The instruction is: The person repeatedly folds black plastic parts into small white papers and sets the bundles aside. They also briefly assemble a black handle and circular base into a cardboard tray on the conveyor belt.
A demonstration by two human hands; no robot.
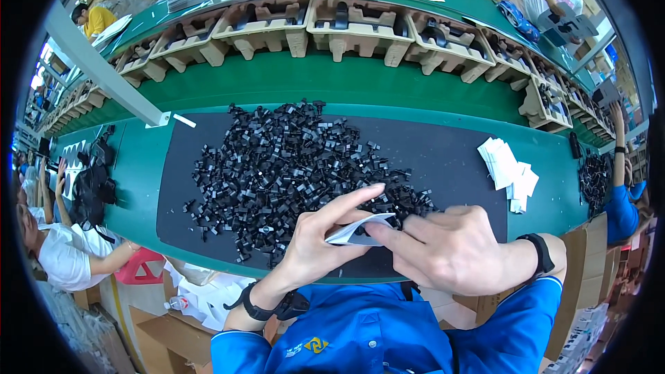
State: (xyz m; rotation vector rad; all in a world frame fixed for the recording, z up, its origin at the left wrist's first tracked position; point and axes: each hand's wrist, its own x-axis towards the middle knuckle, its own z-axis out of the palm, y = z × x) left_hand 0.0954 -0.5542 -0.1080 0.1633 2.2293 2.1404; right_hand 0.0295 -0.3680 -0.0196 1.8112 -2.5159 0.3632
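My left hand (320, 235) is closed on a small white paper packet (359, 230), which it holds up over the front edge of a dark mat (450, 142). The packet's mouth is spread a little. At its right side my right hand (450, 242) has its fingers bent inward at the packet's opening; they are partly blurred, and what they pinch, if anything, is hidden. Just beyond both hands spreads a big heap of small black plastic clips (284, 173). To the right lie several flat white packets (509, 170) in a loose stack.
Behind the green bench (138, 173) runs a conveyor (270, 79) with brown moulded pulp trays (360, 31) holding black parts. A grey metal post (104, 62) slants down at the left. Co-workers sit left and right. Black cables (597, 179) lie at the far right.
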